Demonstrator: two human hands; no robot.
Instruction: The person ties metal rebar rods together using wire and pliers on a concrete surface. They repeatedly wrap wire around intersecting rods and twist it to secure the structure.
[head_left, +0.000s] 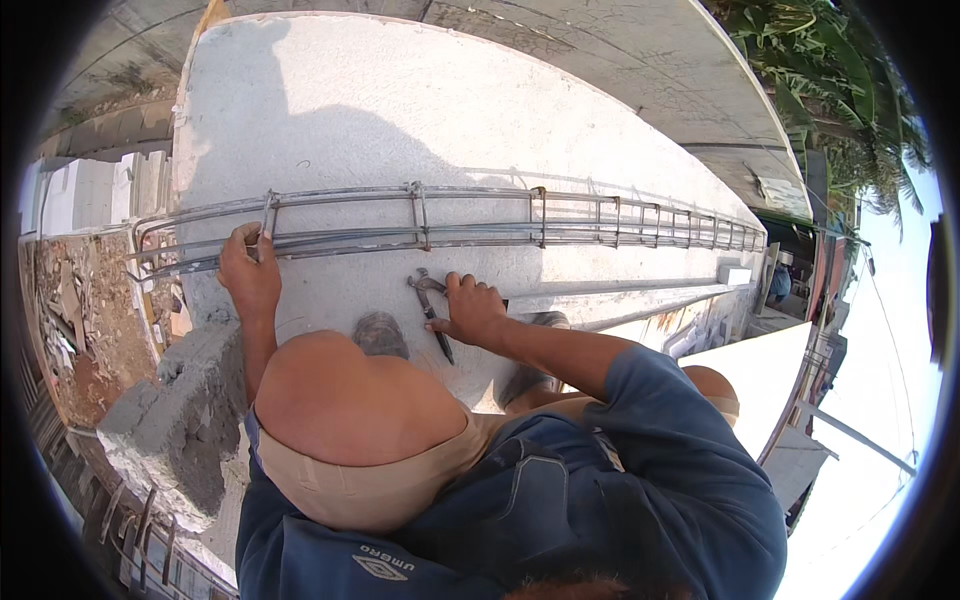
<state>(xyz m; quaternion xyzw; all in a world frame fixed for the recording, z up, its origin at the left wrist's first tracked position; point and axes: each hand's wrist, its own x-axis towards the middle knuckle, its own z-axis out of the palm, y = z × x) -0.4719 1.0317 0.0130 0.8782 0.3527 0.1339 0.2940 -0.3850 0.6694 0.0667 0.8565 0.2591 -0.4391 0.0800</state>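
Observation:
A long steel rebar cage (480, 244) with wire-tied square stirrups lies across the pale concrete slab (360, 90) before me. With its fingertips, my left hand (251, 266) pinches a stirrup (269, 212) near the cage's left end. My right hand (476, 309) is on a pair of end-cutting pincers (430, 300), whose jaws point away from me and stand apart, with one handle over the slab. The pincers are nearer to me than the cage and do not touch it.
A rough concrete block (169, 420) stands at my left, above ground with rubble (82, 322). Bent rebar ends (139, 536) stick up at lower left. A low ledge (622, 304) and a small white block (733, 274) are at right. Beyond the slab runs a cracked concrete surface (600, 67).

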